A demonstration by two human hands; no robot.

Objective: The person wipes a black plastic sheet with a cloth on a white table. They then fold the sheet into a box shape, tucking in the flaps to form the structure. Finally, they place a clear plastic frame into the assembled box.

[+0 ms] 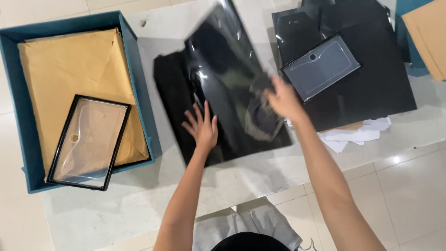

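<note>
Left hand flat, fingers spread, pressing on the black glossy bag. Right hand is motion-blurred at the bag's right edge; grip looks closed on the film, can't tell exactly. Bag is shiny, reflective, creased, its top lifted off the white table. Left of the left hand: teal box with tan envelopes and a clear-lidded tray. Beyond the right hand: second clear tray on black sheets.
</note>
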